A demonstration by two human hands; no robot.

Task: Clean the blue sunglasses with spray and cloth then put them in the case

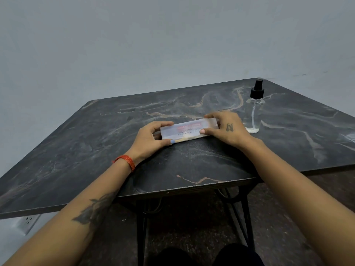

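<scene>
Hands: left hand [151,136] and right hand [226,127] each grip one end of a translucent case [189,129], fingers curled over its far edge, thumbs on the near edge. Case lies flat on the dark marbled counter [96,150]. Spray bottle [254,110] stands upright just beyond the right hand.

The table [96,143] is dark marble with tan veins. The case [189,129] is frosted clear with red print. The bottle [254,116] is clear, capped black.
</scene>
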